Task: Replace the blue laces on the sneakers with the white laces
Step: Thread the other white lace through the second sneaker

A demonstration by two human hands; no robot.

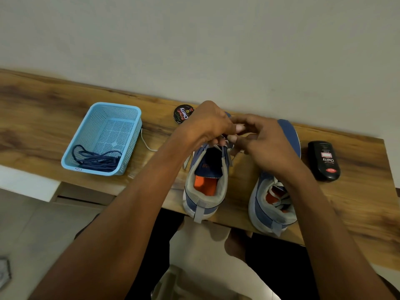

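Two blue and grey sneakers with orange insoles stand on the wooden table, heels toward me: the left sneaker (205,187) and the right sneaker (275,204). My left hand (207,124) and my right hand (262,139) meet over the eyelets of the left sneaker, fingers curled and pinching the white lace (220,146). One end of that white lace trails left across the table (146,144). The right sneaker shows white lacing near its opening. The blue laces (97,160) lie bundled in a light blue basket (129,111).
A round shoe polish tin (183,114) lies behind my left hand. A black polish bottle (324,160) lies right of the right sneaker. A wall runs just behind the table (43,109). The table's front edge is near the sneaker heels.
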